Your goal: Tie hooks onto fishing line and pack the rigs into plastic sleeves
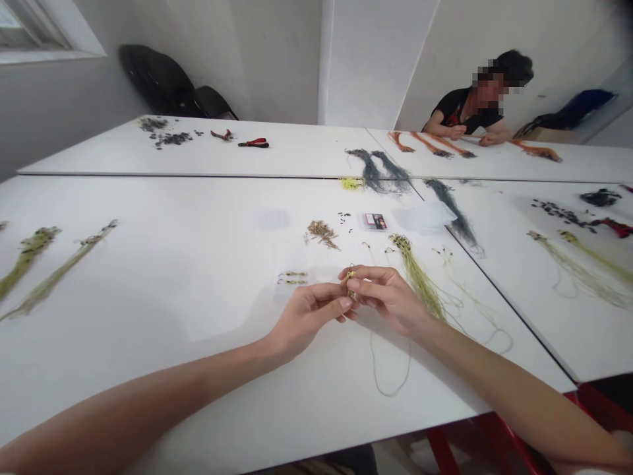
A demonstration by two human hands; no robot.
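My left hand [309, 316] and my right hand [393, 297] meet above the white table [208, 264], fingers pinched on a small fishing rig [351, 280]. Part of the rig is hidden by the fingertips. From it a loop of thin pale line [390, 395] hangs below my right hand. Just beyond my left hand, two finished-looking rigs with hooks [295, 282] lie side by side on a clear holder. Right of my hands is a bundle of yellow-green lines [422, 280] with dark ends. A heap of small brass-coloured pieces [321, 234] lies farther off.
A labelled clear box [374, 221] stands beyond my hands, with clear plastic [428, 214] beside it. Grey-green line bundles [370, 170] and red-handled pliers [254, 142] lie farther back. More yellow-green bundles [69, 270] are at left. A co-worker [469, 115] sits across with orange bundles [435, 144].
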